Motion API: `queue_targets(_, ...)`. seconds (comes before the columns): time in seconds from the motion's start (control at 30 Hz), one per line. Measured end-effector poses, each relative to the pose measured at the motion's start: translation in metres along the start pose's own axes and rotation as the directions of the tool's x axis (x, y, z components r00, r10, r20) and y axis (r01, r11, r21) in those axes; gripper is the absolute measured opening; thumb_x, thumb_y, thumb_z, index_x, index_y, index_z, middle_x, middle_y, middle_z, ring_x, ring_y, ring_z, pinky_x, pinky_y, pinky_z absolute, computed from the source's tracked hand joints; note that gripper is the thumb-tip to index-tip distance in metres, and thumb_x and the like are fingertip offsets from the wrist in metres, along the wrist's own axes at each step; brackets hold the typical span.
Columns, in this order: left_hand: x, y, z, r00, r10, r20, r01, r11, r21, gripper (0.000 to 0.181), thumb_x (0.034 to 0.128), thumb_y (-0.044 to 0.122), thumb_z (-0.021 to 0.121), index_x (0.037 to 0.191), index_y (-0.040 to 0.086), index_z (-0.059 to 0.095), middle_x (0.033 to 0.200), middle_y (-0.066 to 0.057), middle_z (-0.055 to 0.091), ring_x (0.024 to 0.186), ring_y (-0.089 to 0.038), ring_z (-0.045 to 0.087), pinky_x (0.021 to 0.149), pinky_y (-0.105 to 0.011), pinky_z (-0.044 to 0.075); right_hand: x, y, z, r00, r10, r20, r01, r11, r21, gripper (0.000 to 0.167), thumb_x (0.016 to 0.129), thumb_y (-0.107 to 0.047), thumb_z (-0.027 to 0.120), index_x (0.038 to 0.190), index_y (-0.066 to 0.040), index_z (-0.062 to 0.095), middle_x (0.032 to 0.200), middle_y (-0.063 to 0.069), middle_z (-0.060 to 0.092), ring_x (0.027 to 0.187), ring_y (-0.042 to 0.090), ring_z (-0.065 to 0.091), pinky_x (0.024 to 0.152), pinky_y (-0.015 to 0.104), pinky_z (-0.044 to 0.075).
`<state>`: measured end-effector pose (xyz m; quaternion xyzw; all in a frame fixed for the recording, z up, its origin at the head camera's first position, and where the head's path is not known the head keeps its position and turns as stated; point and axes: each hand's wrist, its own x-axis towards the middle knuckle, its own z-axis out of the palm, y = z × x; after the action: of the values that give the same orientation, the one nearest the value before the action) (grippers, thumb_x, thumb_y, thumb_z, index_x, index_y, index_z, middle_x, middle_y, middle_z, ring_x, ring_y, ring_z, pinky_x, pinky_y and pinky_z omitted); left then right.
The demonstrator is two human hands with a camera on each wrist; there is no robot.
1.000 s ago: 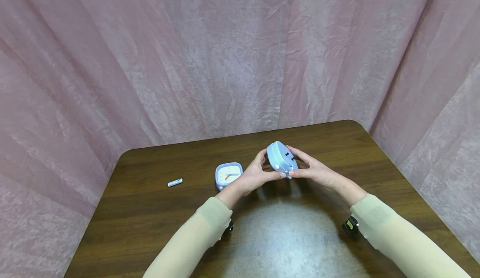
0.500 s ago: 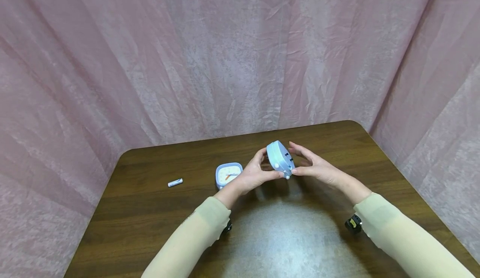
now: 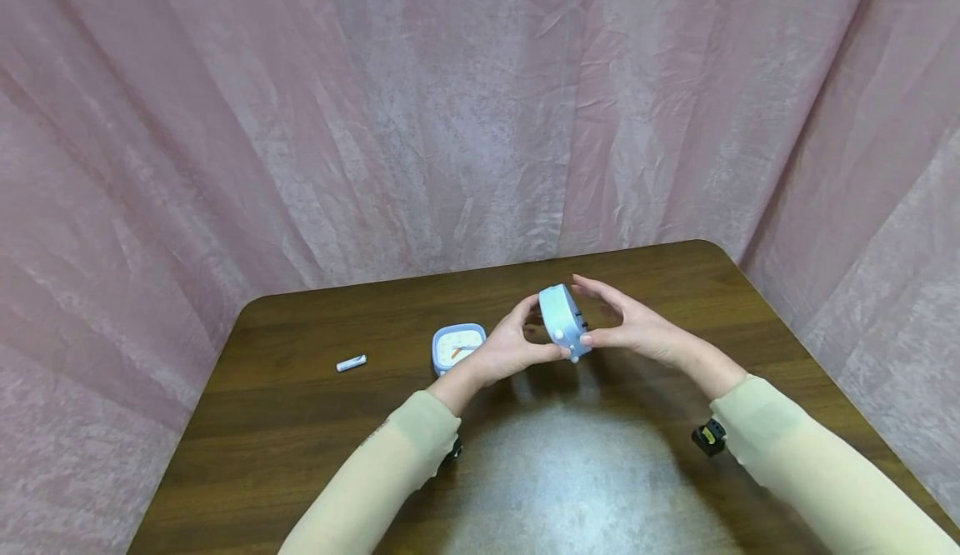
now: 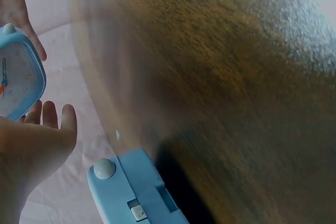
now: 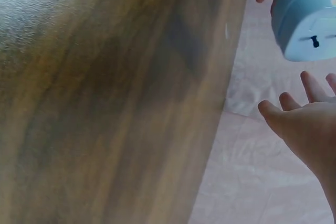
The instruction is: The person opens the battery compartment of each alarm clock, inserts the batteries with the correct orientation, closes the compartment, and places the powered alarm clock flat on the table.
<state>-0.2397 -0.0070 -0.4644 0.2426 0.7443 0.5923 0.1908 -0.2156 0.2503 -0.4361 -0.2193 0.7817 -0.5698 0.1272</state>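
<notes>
A light-blue alarm clock (image 3: 557, 315) is held above the table in my left hand (image 3: 506, 349), thumb on its near side and fingers round the far side. In the left wrist view its white face (image 4: 16, 77) shows; the right wrist view shows its back with a black key (image 5: 315, 41). My right hand (image 3: 637, 334) is at the back of this clock. Its thumb tip meets or nearly meets the near edge, while the other fingers extend apart from it. A second blue alarm clock (image 3: 452, 343) lies face up behind my left wrist, partly hidden.
A small white and blue battery (image 3: 351, 363) lies on the brown wooden table (image 3: 300, 447), left of the second clock. Pink curtains (image 3: 465, 122) hang behind the table and along its sides.
The held clock has turned so its back faces farther right and less of it shows. My right hand's fingers have come off it and moved slightly right.
</notes>
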Motion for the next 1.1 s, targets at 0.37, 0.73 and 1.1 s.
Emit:
queue_targets(0.37,-0.001,0.003,-0.001,0.999,-0.029,0.024,0.025,0.987,0.157,0.099,0.0789,0.041,0.087,0.159,0.022,0.031,0.139,0.005,0.050,0.133,-0.025,0.046,0.106,-0.048,0.042,0.001,-0.023,-0.002,0.999,0.032,-0.011,-0.034,0.921,-0.389,0.099,0.079,-0.049,0.087,0.160,-0.029,0.034,0.163,0.000,0.029,0.150,0.029,0.021,0.113,0.065,0.024)
queue_targets(0.73,-0.002,0.005,-0.003,0.999,-0.025,0.041,0.014,0.969,0.248,0.100,0.0794,0.045,0.085,0.159,0.021,0.030,0.141,0.007,0.048,0.131,-0.021,0.047,0.105,-0.045,0.043,0.005,-0.032,0.000,0.999,-0.021,0.027,0.033,0.827,-0.562,0.107,0.077,-0.054,0.087,0.162,-0.024,0.031,0.160,-0.002,0.036,0.147,0.026,0.028,0.113,0.057,0.030)
queue_targets(1.1,-0.003,0.004,-0.002,0.999,-0.018,0.036,0.007,0.958,0.287,0.097,0.0779,0.045,0.085,0.157,0.022,0.034,0.139,0.008,0.049,0.130,-0.019,0.046,0.105,-0.044,0.042,0.009,-0.034,0.004,1.000,-0.014,0.022,0.025,0.791,-0.611,0.105,0.074,-0.061,0.086,0.159,-0.020,0.038,0.159,0.003,0.039,0.150,0.029,0.026,0.115,0.058,0.028)
